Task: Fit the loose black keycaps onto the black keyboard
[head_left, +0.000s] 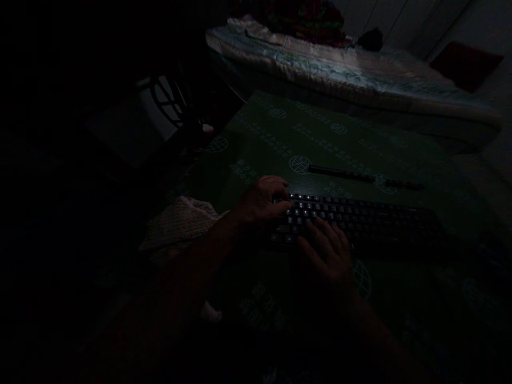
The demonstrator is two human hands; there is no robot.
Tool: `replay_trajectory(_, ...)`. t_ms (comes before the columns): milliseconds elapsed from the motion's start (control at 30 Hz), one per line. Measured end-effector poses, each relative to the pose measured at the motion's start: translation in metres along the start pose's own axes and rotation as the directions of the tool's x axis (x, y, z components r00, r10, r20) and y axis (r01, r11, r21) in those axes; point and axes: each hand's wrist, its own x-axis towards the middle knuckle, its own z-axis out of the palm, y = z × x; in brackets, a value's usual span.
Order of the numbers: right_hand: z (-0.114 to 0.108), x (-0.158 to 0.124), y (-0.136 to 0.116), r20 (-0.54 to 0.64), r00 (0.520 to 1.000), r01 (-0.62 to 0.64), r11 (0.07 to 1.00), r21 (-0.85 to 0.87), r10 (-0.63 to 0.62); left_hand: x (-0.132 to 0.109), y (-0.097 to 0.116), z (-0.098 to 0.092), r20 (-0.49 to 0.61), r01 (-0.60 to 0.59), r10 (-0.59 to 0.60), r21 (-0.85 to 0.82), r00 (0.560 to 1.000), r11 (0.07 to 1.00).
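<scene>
A black keyboard (372, 218) with pale-lettered keys lies on a green board printed with white globes and characters (316, 133). My left hand (264, 200) is bent round the keyboard's upper left corner, thumb over the keys and fingers along the back edge. Lower down, my right hand (326, 248) rests with fingers stretched and slightly apart on the front left keys. Behind the keyboard lies a long thin black strip (360, 175). The picture is very dark, and the keyboard's right end fades into shadow.
A light, textured cloth (180, 221) lies left of my left forearm. Beyond the board stands a bed or padded surface (332, 69) with dark red fabric (304, 24) on it. A dark spoked wheel (166, 101) stands at the left.
</scene>
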Motion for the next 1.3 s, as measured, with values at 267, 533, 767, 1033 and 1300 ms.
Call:
replay_trajectory(267,0.003,0.002,-0.001,-0.018,1.0,0.011,1.0,-0.019,-0.011,0.001,-0.005,0.0,-0.019,0.062,-0.062,0.013,0.998,0.998)
replay_trajectory(533,0.006,0.006,0.002,-0.034,0.997,0.064,0.994,-0.087,-0.067,0.004,-0.007,-0.002,-0.028,0.139,-0.139,0.017,0.99,0.99)
replay_trajectory(767,0.008,0.007,0.001,-0.073,0.996,0.051,0.995,-0.084,-0.057,0.006,-0.012,0.0,-0.029,0.213,-0.213,-0.016,0.977,0.977)
replay_trajectory(1033,0.009,0.009,0.002,-0.064,0.995,0.064,0.992,-0.112,-0.071,0.007,-0.014,0.0,-0.002,0.254,-0.254,-0.014,0.967,0.967)
replay_trajectory(1300,0.009,0.011,0.001,-0.074,0.995,0.057,0.991,-0.123,-0.067,0.007,-0.022,0.004,0.008,0.255,-0.255,-0.042,0.967,0.966)
